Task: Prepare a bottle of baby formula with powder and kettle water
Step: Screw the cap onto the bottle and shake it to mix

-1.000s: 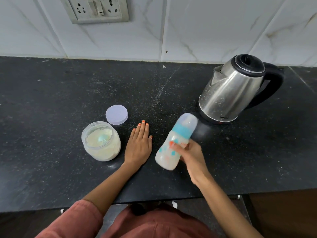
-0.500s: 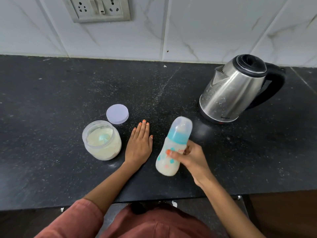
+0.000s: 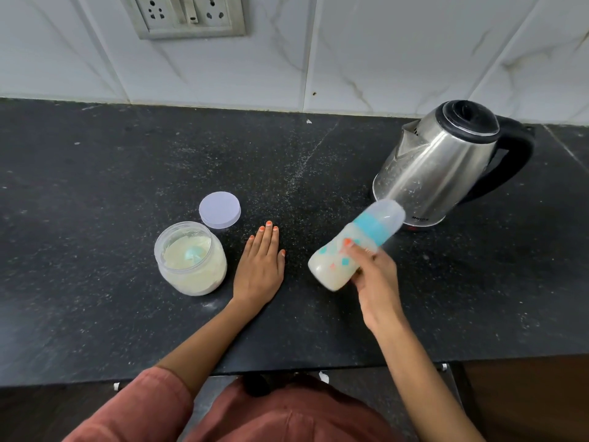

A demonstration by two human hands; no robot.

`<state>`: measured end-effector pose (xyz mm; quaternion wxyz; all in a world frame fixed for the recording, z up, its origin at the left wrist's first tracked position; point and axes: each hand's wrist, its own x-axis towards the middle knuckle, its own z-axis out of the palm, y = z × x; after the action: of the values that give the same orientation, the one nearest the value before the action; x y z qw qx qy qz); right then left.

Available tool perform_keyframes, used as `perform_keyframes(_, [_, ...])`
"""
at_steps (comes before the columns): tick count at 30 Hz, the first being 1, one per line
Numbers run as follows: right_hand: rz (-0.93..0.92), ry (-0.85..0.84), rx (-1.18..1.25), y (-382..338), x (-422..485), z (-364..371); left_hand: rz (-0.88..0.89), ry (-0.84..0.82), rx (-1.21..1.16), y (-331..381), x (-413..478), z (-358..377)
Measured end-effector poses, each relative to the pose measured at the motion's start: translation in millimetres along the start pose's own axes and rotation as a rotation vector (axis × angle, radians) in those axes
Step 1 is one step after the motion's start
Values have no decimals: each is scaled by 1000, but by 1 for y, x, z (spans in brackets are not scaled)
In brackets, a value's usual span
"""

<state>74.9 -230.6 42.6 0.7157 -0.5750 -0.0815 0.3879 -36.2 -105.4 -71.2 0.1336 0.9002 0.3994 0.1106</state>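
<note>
Mixing step: my right hand [image 3: 373, 275] grips the capped, milky bottle [image 3: 353, 247], tilted above the counter [image 3: 95, 173], cap toward the far-right kettle [image 3: 436, 177], left hand [image 3: 259, 266] flat, fingers straight, right of the jar [image 3: 191, 260]; next, I judge: shake smooth, stand upright.

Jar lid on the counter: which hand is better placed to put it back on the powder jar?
Left. The left hand lies flat and free beside the lid and jar; the right hand grips the bottle.
</note>
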Motion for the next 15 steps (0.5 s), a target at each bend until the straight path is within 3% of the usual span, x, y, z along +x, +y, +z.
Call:
perform_keyframes(3, [-13,92,108,0,4,4,-4,-2,0,0,0,0])
perform_keyframes(8, [48,-218,-328,12,-17,1,-4,-4,3,0,1,1])
perform_keyframes(10, [9,-171,-250,8,-13,0,-4,7,-2,0,1,1])
perform_keyframes(13, [-27,38,62,-3,2,3,2,4,5,-1,1,1])
perform_keyframes(15, [-38,78,80,-3,4,5,1,3,7,-1,0,1])
